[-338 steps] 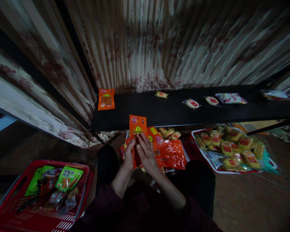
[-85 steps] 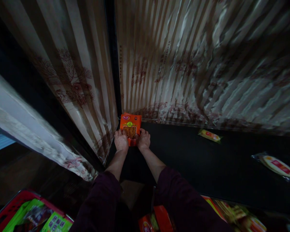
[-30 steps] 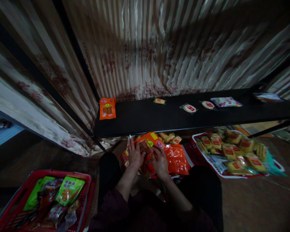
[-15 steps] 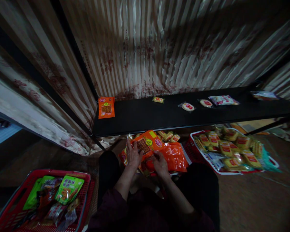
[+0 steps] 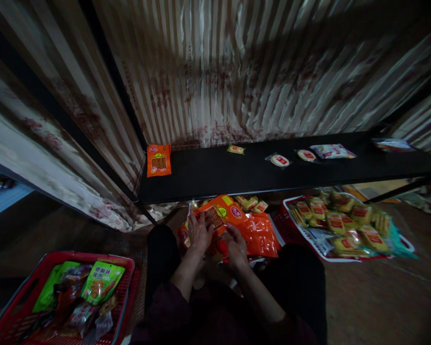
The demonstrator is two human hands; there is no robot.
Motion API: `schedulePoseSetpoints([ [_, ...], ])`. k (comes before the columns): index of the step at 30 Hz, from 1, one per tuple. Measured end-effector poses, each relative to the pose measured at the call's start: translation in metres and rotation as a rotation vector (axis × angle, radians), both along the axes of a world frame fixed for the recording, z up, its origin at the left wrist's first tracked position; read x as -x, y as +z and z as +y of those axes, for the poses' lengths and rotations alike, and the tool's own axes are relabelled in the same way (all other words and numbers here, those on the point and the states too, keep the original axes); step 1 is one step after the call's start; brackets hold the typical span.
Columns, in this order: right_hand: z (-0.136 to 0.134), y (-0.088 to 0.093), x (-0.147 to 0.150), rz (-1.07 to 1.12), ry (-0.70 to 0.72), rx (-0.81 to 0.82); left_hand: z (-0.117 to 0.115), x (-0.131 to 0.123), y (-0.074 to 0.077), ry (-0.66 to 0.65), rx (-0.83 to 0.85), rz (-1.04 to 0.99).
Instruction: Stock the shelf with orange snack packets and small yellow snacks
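Between my knees, my left hand (image 5: 200, 234) grips the left end of an orange snack packet (image 5: 216, 214) printed with brown sticks and a yellow-green label. My right hand (image 5: 236, 243) has its fingers closed on the lower edge of that same packet. Under and to the right lies another orange packet (image 5: 262, 235), its shiny side up. Small yellow-wrapped snacks (image 5: 252, 203) show just behind the packets. What holds this pile is mostly hidden by the packets and my hands.
A black shelf (image 5: 208, 175) crosses ahead, bearing an orange packet (image 5: 159, 160) at its left end and several small wrapped snacks along it. A red basket (image 5: 131, 273) of mixed packets stands at lower left. Another basket (image 5: 298, 230), heaped with yellow-wrapped snacks, is on the right.
My right hand's fingers have shifted slightly along the lower edge of the orange packet. The packet, my left hand and the surroundings stay nearly the same.
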State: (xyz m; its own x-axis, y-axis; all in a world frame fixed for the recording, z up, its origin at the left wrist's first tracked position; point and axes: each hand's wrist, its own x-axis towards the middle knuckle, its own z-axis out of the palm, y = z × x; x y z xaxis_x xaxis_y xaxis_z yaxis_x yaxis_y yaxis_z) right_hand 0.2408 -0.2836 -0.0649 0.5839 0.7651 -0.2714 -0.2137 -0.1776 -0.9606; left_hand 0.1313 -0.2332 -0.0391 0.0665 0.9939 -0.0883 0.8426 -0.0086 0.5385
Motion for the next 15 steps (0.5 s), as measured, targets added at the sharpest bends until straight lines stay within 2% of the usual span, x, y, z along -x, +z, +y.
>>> schedulePoseSetpoints([
  [4, 0.004, 0.006, 0.002, 0.116, -0.020, 0.020, -0.001, -0.001, 0.003, -0.008, 0.013, 0.007],
  [9, 0.011, 0.011, 0.000, 0.112, -0.049, 0.000, -0.001, 0.000, 0.008, -0.013, -0.013, 0.006],
  [15, 0.013, 0.007, -0.011, 0.078, -0.133, 0.021, -0.001, 0.001, 0.009, -0.020, -0.032, -0.039],
])
